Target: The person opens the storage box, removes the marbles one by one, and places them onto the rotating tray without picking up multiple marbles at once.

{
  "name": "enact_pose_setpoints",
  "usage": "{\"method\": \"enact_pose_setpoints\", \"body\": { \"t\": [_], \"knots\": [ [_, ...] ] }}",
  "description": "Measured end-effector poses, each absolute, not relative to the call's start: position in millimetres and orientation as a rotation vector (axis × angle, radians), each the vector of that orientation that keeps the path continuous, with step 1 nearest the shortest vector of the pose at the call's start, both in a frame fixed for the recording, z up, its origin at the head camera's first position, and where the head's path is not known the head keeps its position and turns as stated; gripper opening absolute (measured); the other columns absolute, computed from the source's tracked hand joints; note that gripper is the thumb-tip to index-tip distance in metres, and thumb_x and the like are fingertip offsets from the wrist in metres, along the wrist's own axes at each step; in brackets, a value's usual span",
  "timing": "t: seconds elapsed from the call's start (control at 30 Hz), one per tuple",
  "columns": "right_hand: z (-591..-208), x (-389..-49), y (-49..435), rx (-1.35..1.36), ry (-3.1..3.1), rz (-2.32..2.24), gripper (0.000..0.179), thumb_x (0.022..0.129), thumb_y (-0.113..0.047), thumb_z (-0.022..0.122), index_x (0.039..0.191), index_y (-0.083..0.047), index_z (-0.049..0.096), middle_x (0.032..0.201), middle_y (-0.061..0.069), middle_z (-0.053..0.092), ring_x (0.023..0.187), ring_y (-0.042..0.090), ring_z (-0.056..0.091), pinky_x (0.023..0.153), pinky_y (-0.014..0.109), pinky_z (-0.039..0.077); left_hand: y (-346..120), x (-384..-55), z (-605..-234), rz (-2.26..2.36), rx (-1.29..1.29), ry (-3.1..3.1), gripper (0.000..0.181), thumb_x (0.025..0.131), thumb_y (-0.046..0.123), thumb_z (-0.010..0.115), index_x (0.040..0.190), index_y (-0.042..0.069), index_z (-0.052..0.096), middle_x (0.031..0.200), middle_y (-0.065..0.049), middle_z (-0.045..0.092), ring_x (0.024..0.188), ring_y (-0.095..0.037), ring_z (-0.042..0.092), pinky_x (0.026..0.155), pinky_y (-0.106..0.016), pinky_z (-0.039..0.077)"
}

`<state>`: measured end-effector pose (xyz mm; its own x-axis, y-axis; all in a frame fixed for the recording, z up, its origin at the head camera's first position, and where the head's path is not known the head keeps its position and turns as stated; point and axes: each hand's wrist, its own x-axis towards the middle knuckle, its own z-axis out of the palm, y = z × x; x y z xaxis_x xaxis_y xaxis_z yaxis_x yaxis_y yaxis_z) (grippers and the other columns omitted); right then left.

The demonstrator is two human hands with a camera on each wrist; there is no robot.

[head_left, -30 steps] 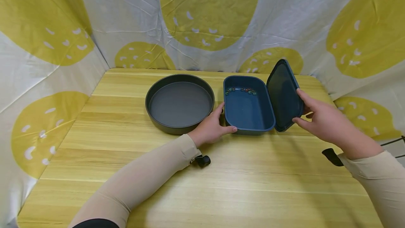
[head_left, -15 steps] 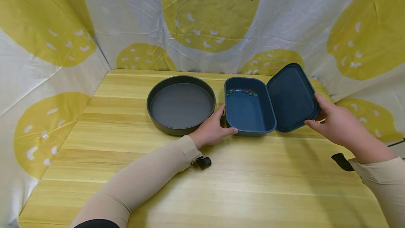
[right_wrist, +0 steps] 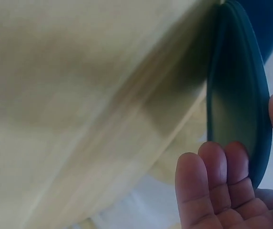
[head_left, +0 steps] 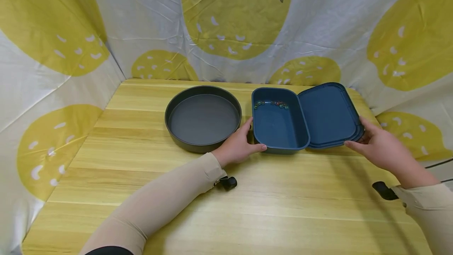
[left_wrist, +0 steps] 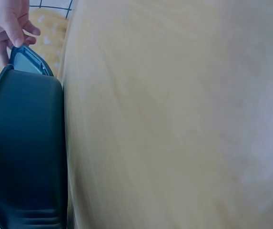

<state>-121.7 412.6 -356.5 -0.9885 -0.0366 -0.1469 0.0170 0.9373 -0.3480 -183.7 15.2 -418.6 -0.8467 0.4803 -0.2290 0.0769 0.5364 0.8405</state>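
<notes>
A blue rectangular box (head_left: 279,129) stands uncovered on the table, with several small coloured marble-like balls (head_left: 279,104) along its far end. My left hand (head_left: 238,143) holds its near left corner, the thumb at the front rim and the fingers against the left side. Pinched by its right edge, the blue lid (head_left: 329,115) leans low beside the box, its left edge at the box's right rim. My right hand (head_left: 378,145) has its thumb on one face and its fingers (right_wrist: 212,164) on the other. The left wrist view shows the box's outer wall (left_wrist: 24,143), but not my left hand.
Left of the box stands a round dark grey pan (head_left: 203,119), close to my left hand. The wooden table (head_left: 269,207) ends at a lemon-patterned cloth (head_left: 233,66) behind and at the sides.
My right hand has swung the lid outward to the right and down, from nearly upright to almost flat. My left hand, the box and the pan have stayed in place.
</notes>
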Motion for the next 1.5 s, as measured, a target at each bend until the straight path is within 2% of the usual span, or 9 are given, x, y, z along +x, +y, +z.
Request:
{"method": "enact_pose_setpoints", "body": {
  "t": [0.27,0.77,1.27,1.5],
  "knots": [
    [-370,-125,418,0.037,2.909,-0.545,0.105,0.103,-0.044,0.068,0.16,0.017,0.006,0.098,0.027,0.068,0.071,0.021,0.06,0.056,0.033,0.043,15,-182,-419,1.261,0.457,2.336,0.11,0.095,0.048,0.078,0.171,0.03,0.002,0.178,0.001,0.018,0.162,-0.025,0.027,0.127,-0.05,0.033],
    [-378,-125,422,0.072,2.851,-0.5,0.107,0.104,-0.047,0.065,0.158,0.021,0.003,0.106,0.032,0.065,0.073,0.023,0.058,0.059,0.036,0.045,15,-183,-419,1.271,0.457,2.335,0.11,0.094,0.049,0.079,0.172,0.029,0.003,0.178,0.001,0.018,0.162,-0.025,0.028,0.127,-0.05,0.033],
    [-383,-123,426,0.06,2.847,-0.461,0.099,0.104,-0.044,0.066,0.154,0.026,0.016,0.1,0.027,0.069,0.072,0.023,0.059,0.059,0.035,0.045,16,-183,-420,1.253,0.452,2.342,0.11,0.093,0.05,0.079,0.171,0.03,0.003,0.177,0.001,0.02,0.161,-0.025,0.029,0.127,-0.05,0.034],
    [-383,-121,428,0.062,2.819,-0.457,0.092,0.107,-0.045,0.06,0.154,0.025,0.02,0.115,0.037,0.068,0.075,0.023,0.065,0.061,0.034,0.046,16,-183,-419,1.263,0.446,2.339,0.11,0.093,0.05,0.079,0.172,0.03,0.004,0.177,0.0,0.021,0.161,-0.024,0.029,0.128,-0.05,0.033]
  ]
}}
